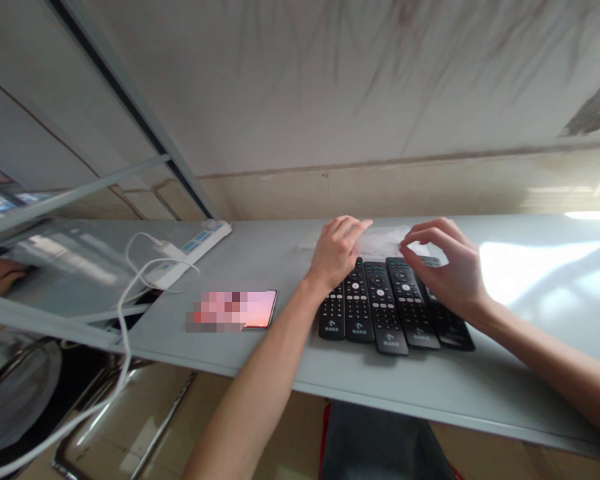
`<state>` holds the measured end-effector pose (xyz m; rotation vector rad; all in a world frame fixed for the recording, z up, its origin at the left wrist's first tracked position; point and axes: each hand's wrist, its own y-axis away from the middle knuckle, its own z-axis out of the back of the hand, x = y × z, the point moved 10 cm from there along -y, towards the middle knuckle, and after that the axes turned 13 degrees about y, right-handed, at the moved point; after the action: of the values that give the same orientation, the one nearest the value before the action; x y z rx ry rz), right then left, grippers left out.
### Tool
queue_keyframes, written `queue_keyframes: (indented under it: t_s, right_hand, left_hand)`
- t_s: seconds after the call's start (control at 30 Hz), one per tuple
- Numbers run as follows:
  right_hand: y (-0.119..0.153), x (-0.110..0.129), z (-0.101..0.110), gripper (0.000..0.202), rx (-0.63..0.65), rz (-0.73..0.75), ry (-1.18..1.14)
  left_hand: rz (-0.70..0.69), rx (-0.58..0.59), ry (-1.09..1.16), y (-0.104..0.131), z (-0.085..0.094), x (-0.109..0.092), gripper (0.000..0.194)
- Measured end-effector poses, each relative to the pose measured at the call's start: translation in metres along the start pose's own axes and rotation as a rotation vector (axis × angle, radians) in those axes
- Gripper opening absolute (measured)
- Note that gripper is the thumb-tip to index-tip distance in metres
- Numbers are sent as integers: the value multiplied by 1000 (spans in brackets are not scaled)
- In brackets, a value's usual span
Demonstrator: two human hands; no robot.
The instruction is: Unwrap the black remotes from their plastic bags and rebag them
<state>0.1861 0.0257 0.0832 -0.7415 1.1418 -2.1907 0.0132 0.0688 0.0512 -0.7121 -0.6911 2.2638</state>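
Several black remote controls (381,300) lie side by side in a row on the grey table, with buttons facing up. Behind their far ends lies a clear plastic bag (383,240), crumpled and partly covered by my hands. My left hand (336,250) is over the far end of the leftmost remotes, fingers stretched out toward the bag; its thumb is mostly hidden. Above the rightmost remotes, my right hand (445,267) has thumb and index finger brought together in a pinch at the bag's edge. What lies between those fingertips cannot be made out.
To the left lies a phone (260,308) with its screen lit. A white power strip (193,253) with a plugged-in charger and white cable (125,333) sits farther left. Beyond a glass partition, another person's hand (3,275) shows. A wall borders the table's back.
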Motion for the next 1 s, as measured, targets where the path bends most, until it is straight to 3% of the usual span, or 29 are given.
queue_keyframes:
  t_s: [0.2,0.8,0.9,1.0]
  right_hand:
    - [2,3,-6,14,43,48,8]
    - [6,9,-16,18,125,102,-20]
    - [6,12,-16,12,131,122,-28]
    - [6,11,-14,13,111,139,-23]
  left_hand:
    - [-78,117,22,-1,-16,-15,48]
    - [-28,45,38,-3,-10,-16,15]
    - [-26,60,26,-3,-12,-15,16]
    - [-17,70,18,-2,-13,-12,29]
